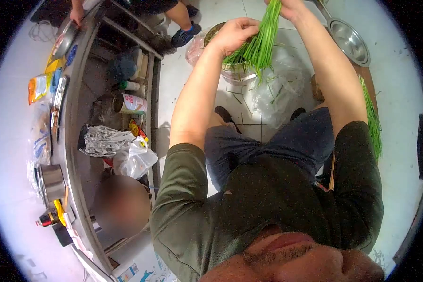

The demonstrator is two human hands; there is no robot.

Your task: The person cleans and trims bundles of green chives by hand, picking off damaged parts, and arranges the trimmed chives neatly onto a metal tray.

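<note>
A bunch of long green stalks (266,40) hangs from my right hand (290,8), whose fingers wrap round its upper end near the top edge of the view. Against the left side of the bunch, my left hand (238,35) has its fingers pinched together; whatever is between them is too small to make out. Below both hands stands a round metal container (237,75), partly hidden by the stalks and holding more greens. Crumpled clear plastic (279,91) lies on the floor beside it, with loose stalks scattered about.
At the left runs a metal counter (75,117) with a pot (51,183) on it and bags and a can (130,103) on the shelf below. Another person's hand (76,15) and leg show at the top. A metal strainer (348,40) and more stalks (371,117) are at right.
</note>
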